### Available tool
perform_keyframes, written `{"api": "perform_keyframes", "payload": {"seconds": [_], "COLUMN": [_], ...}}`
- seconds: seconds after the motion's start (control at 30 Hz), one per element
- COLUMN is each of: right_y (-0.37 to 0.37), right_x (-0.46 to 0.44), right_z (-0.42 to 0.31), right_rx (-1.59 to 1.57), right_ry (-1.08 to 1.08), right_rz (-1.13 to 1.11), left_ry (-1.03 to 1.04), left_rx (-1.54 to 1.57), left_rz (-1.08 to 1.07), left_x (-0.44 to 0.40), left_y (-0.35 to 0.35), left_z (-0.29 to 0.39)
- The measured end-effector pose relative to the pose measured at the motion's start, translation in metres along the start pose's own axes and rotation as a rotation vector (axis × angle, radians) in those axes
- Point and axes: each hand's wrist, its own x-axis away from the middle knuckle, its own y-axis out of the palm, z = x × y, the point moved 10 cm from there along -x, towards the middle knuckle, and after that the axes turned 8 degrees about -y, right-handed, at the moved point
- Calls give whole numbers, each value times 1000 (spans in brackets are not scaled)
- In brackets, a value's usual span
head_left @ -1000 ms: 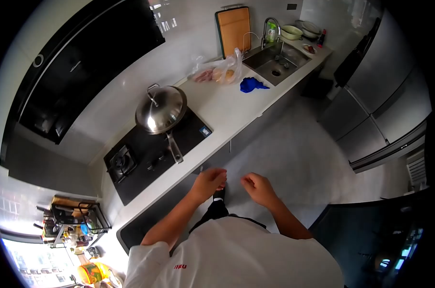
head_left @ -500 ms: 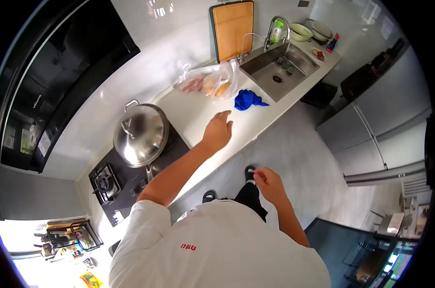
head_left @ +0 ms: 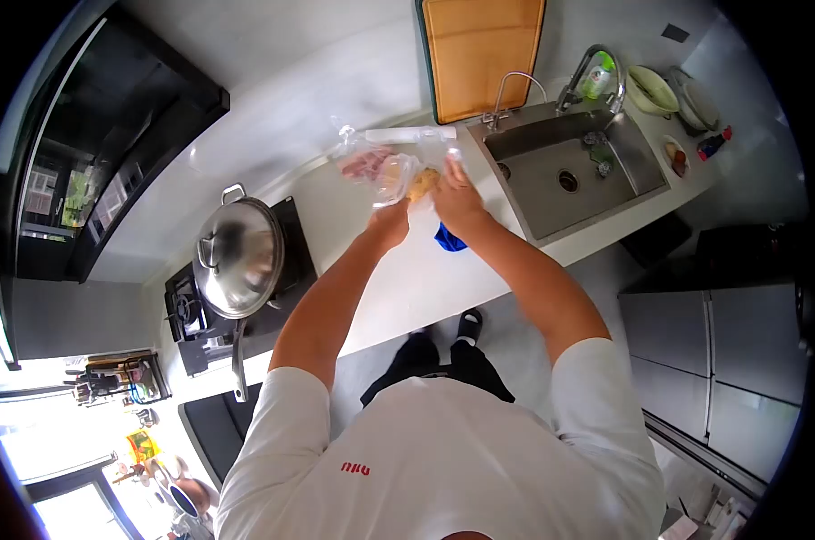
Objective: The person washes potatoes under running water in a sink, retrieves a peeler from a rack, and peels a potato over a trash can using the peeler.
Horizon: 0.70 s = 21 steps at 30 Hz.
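A clear plastic bag [head_left: 394,177] with yellowish, roundish food [head_left: 422,185] in it lies on the white counter. My left hand [head_left: 389,224] is closed on the near left edge of the bag. Fingers of my right hand [head_left: 460,193] are closed on the bag's right side, slightly blurred. Another clear bag with pinkish meat [head_left: 365,164] lies just behind and to the left. Crumpled blue cloth or plastic [head_left: 448,238] shows partly under my right wrist.
A lidded steel pan [head_left: 238,256] stands on the stove at left, its handle toward me. To the right is a steel sink [head_left: 551,207] with a tap [head_left: 596,76]. A wooden cutting board [head_left: 482,58] leans on the wall. Green bowl [head_left: 652,90] at the far right.
My left hand has moved up to the bag, and my right hand has come up from beside my body to it. The bag's yellowish food is now between both hands. My view has shifted.
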Motion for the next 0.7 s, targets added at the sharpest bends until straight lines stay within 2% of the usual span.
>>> {"api": "perform_keyframes", "payload": {"seconds": [0.03,0.07,0.1,0.2,0.3,0.4,0.5,0.6,0.7], "right_y": [13,49,53,66,48,31,31,36,38], "right_x": [0,12,17,37,36,36,41,43,47], "right_z": [14,16,18,6,11,19,26,37,42], "right_rx": [50,-6,-66,-215,-246,-242,-254,-258,-234], "right_ry": [76,-8,-23,-24,-1,-7,4,-14,-27], "right_rz": [-124,-513,-484,-365,-222,-215,-225,-316,-336], "left_ry": [-11,-14,-13,-125,-13,-153,-82,-131,-32], "left_rx": [-5,-3,5,77,-41,-40,-147,-214,-140], "left_rz": [170,339,504,41,29,-35,226,60,54], "left_x": [-14,-28,-38,-71,-123,-115,-109,-120,-215], "left_y": [-2,2,3,20,59,49,42,38,165], "left_z": [-8,-16,-16,8,23,36,51,46,-28]}}
